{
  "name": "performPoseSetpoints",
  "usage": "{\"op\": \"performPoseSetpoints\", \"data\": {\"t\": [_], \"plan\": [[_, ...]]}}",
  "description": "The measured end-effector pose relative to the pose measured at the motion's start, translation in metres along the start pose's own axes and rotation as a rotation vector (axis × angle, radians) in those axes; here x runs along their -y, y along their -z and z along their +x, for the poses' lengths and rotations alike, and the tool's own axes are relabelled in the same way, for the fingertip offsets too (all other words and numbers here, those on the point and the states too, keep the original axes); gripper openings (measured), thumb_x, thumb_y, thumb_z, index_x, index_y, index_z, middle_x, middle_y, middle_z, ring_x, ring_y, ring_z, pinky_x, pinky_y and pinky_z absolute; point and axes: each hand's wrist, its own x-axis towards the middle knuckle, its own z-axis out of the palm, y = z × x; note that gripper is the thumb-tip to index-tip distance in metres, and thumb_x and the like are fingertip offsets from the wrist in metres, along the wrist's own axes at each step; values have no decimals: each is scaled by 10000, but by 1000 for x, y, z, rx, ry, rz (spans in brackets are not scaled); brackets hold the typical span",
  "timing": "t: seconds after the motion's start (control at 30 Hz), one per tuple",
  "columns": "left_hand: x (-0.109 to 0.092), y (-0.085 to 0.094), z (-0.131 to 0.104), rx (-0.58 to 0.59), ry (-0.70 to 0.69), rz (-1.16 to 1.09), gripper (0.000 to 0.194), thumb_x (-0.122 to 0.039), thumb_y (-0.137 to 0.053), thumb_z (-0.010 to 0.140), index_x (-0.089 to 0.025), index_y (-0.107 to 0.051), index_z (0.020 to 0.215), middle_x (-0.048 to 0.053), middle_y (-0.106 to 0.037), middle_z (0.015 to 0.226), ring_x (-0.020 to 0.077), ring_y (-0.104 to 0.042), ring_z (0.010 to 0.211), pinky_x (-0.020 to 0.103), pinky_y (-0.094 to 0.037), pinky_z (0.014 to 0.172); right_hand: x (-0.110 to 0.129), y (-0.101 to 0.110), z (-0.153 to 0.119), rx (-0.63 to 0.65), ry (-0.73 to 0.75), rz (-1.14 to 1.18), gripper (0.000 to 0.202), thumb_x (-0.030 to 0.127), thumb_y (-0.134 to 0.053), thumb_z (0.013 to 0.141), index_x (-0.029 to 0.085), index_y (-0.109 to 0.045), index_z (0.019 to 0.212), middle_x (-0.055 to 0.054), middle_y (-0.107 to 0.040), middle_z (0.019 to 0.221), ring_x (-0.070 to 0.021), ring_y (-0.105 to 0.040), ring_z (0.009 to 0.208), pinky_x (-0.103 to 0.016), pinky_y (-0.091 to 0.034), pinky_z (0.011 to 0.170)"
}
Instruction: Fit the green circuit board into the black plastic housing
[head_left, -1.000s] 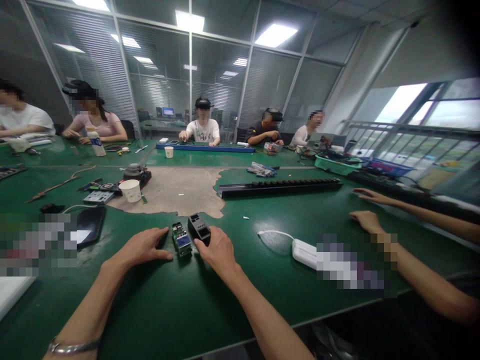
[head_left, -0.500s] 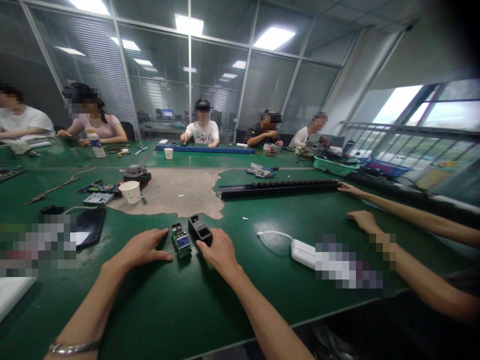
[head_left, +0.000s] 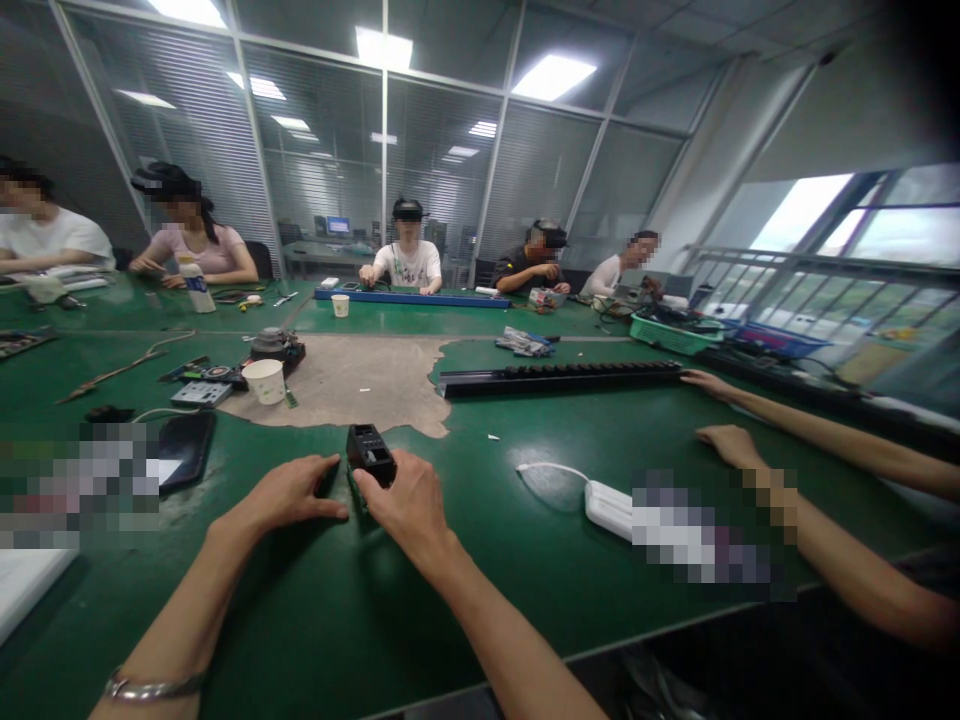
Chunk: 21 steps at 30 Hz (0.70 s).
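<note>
My right hand (head_left: 409, 500) grips a black rectangular housing (head_left: 370, 452) by its right side, tilted over the green circuit board (head_left: 360, 492). Most of that board is hidden beneath the housing and my fingers; only its left edge shows. My left hand (head_left: 296, 492) rests on the green table just left of the board, thumb and fingers apart, with nothing held.
Beyond my hands lie a brown mat (head_left: 360, 375), a paper cup (head_left: 264, 382) and a long black rail (head_left: 559, 380). A phone (head_left: 186, 450) is at the left. A white power strip (head_left: 607, 508) and another person's hands (head_left: 727, 443) are at the right.
My right hand has moved left with the black housing, from beside the circuit board to over it. The board's blue screen is now covered. My left hand has barely moved.
</note>
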Motion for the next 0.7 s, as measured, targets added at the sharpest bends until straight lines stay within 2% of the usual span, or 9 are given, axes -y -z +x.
{"op": "performPoseSetpoints", "data": {"t": [0.27, 0.53, 0.7], "plan": [[-5, 3, -1, 5, -5, 8, 768, -691, -579, 725, -232, -496, 1335, 68, -635, 920, 238, -582, 801, 279, -373, 653, 3, -11, -8, 27, 26, -60, 373, 506, -606, 821, 167, -603, 976, -108, -669, 921, -252, -646, 888, -325, -467, 770], [-6, 4, 0, 10, -5, 18, 834, -727, -541, 727, -183, -479, 1357, 86, -636, 940, 250, -583, 812, 288, -385, 670, -3, -14, -23, 114, -3, -111, 387, 456, -636, 801, 164, -563, 1045, -126, -652, 971, -266, -633, 894, -350, -460, 775], [-5, 3, -1, 9, 11, 22, 844, -732, -543, 721, -201, -470, 1373, 88, -649, 959, 251, -588, 823, 285, -383, 668, -6, -10, -24, 113, 8, -121, 464, 524, -650, 772, 179, -551, 1066, -118, -630, 1018, -277, -605, 947, -370, -458, 806]]}}
